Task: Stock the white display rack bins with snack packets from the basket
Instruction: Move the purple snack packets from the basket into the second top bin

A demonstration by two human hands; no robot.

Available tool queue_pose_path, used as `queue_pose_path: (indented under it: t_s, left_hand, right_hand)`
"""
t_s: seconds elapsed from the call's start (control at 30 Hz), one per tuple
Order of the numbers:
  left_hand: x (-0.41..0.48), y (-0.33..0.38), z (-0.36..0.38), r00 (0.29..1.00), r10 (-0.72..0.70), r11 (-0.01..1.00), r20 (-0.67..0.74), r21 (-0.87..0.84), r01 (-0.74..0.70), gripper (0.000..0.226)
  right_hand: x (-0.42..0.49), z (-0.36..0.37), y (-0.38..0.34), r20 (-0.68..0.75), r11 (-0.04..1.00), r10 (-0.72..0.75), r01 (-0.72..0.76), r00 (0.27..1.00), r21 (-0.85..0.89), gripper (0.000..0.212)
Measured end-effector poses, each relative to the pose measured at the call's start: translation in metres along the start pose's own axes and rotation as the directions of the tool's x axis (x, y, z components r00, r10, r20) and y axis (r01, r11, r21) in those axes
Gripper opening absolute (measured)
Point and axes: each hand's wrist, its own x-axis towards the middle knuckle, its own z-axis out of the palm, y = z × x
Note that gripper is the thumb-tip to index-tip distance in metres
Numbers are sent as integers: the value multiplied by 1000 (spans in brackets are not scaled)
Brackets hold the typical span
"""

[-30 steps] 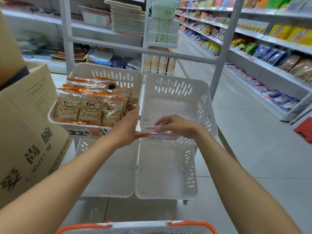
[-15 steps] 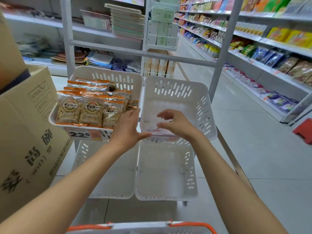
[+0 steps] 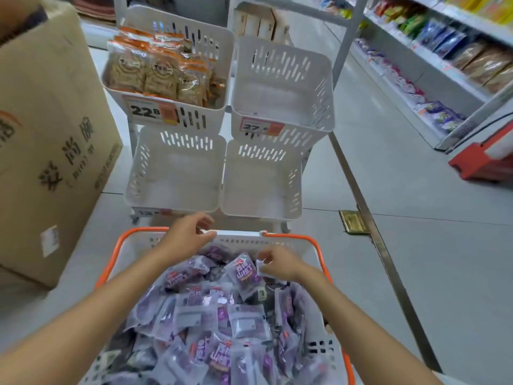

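- Shopping basket (image 3: 238, 241): white walls, orange rim, at the bottom centre of the head view, just in front of the white display rack (image 3: 344, 37).
- Purple snack packets (image 3: 222, 323): a loose heap filling the basket, lying at mixed angles.
- Left hand (image 3: 187, 240): over the basket's far rim, fingers loosely bent and apart, thumb at the white rim bar, gripping nothing.
- Right hand (image 3: 279, 263): above the far right part of the heap, fingers curled together on the upper corner of a raised packet (image 3: 245, 272), which stands tilted above its neighbours.
- Upper-left bin (image 3: 194, 118): holds orange-topped snack packets (image 3: 161, 73) stacked leaning; a price tag reading 22.8 (image 3: 145, 110) is on its front wall.
- Upper-right bin (image 3: 280, 59): beside the first, with a price tag beginning 27 (image 3: 261, 127) on its front.
- Lower-left bin (image 3: 177, 173) and lower-right bin (image 3: 261, 184): side by side beneath the upper pair, nearest the basket.
- Cardboard box (image 3: 50, 134): large, printed, on the floor to the left of the rack.
- Store shelving (image 3: 444, 51): stocked with packaged goods, along the aisle on the right.
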Motion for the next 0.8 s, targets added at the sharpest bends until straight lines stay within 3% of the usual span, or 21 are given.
queue_pose_path:
  t_s: [0.07, 0.2, 0.3, 0.37, 0.43, 0.5, 0.53, 0.6, 0.63, 0.7, 0.8]
  left_hand:
    - [-18, -15, 6, 999, -40, 998, 2, -43, 40, 21]
    - [-37, -32, 11, 1000, -20, 999, -10, -33, 20, 18]
    - [-44, -31, 8, 1000, -26, 999, 8, -41, 26, 24]
    - [-48, -25, 5, 999, -35, 998, 7, -57, 35, 31]
    - [-53, -16, 5, 999, -13, 999, 51, -40, 15, 54]
    - [-58, -5, 9, 980, -18, 995, 199, -89, 36, 84]
    - [-60, -2, 10, 963, -24, 991, 268, -123, 59, 85]
    - [-59, -7, 9, 946, -31, 971, 322, -216, 105, 49]
    - [-59, -12, 6, 959, -50, 963, 281, -242, 121, 29]
    - [-57, -33, -4, 979, -137, 933, 153, -312, 180, 16]
    - [-59, -57, -18, 953, -265, 807, 145, -509, 301, 19]
  right_hand:
    - [11, 31, -3, -42, 999, -38, 37, 998, -22, 43]
    - [38, 63, -9, -20, 920, -113, 96, 993, -381, 73]
    - [43, 66, -6, -1, 781, -123, 96, 992, -617, 61]
    - [38, 56, -6, -11, 843, -171, 141, 985, -519, 37]
    - [23, 41, -14, -78, 957, -212, 192, 974, -216, 23]
    - [6, 30, -29, -139, 948, -287, 302, 948, 99, 10]
    - [-2, 27, -39, -154, 900, -324, 354, 934, 256, 11]
    - [-8, 29, -60, -177, 810, -330, 374, 927, 451, 35]
    - [-8, 33, -64, -185, 802, -288, 343, 939, 489, 53]
    - [-6, 50, -70, -202, 868, -205, 273, 958, 414, 75]
    - [-9, 96, -68, -42, 942, -332, 333, 942, 32, 77]
